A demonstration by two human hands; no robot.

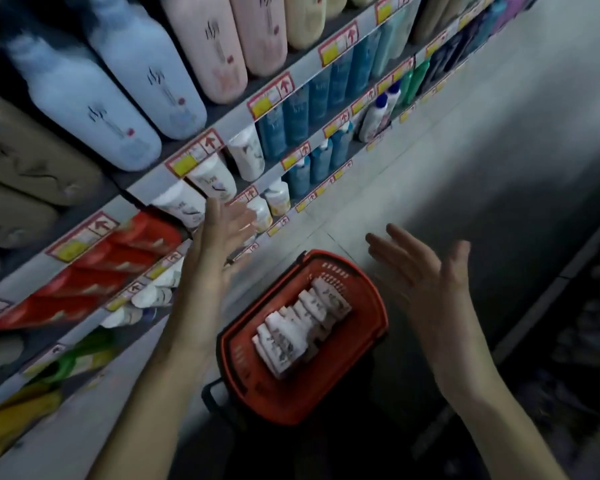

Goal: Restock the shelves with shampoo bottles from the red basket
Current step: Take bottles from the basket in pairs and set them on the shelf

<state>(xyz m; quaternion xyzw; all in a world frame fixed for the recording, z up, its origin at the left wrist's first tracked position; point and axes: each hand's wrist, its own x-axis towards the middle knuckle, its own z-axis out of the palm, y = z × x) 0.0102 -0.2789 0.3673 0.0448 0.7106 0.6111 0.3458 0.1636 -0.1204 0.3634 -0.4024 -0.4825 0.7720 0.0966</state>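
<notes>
Along the left run the shelves [238,114], edged with red-and-yellow price tags [271,95]; white bottles [213,178] stand just behind the left hand [219,233], red packs [118,268] lie beside its wrist, and blue bottles [297,117] stand further along; on the tiled floor [430,150] between both forearms sits the red basket [291,400]; shampoo bottles [298,332] lie inside in one packed row, its long axis running from near-left to far-right; which end bears the caps is unclear; the right hand [426,275] hangs above the floor just right of the basket; both hands are spread and hold nothing.
</notes>
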